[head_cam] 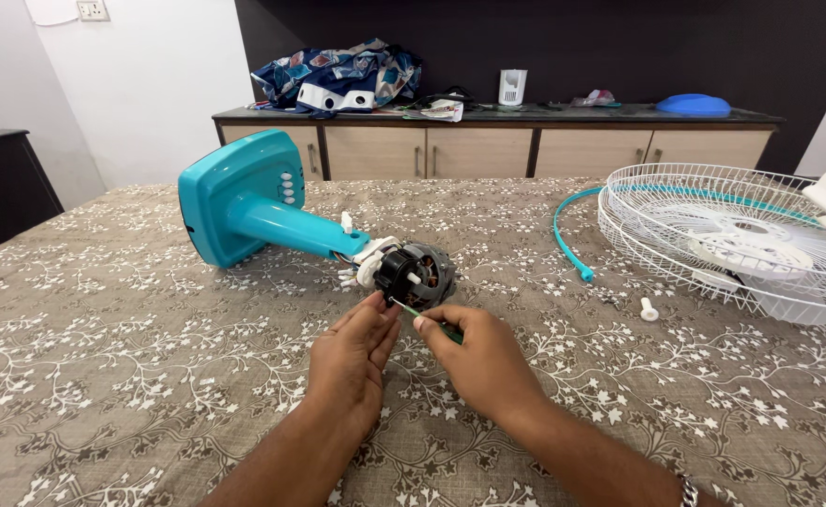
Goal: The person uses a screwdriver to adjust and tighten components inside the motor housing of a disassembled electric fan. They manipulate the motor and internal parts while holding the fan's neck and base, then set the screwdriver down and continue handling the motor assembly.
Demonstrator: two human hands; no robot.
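- On the desk (103,357), covered by a brown cloth with a white floral pattern, a teal fan body (244,202) lies on its side, its base toward the far left.
- At the end of its neck sits the exposed motor (417,272), dark with copper windings showing, near the middle of the desk.
- Both hands meet just in front of the motor.
- The left hand (352,352) has its fingers together, the tips touching the black rear part of the motor.
- The right hand (478,361) is clamped on a green-handled screwdriver (427,317), whose thin shaft points at the motor beside the left fingertips.
- To the right, well apart from the hands, a white wire fan guard (732,244) lies flat, with a teal rim ring (568,235) curving just beside it.
- A small white knob (649,309) rests on the cloth near the guard.
- Beyond the desk stands a wooden sideboard (488,150) carrying a bundle of patterned cloth (338,75) and a blue lid-like object (693,105).
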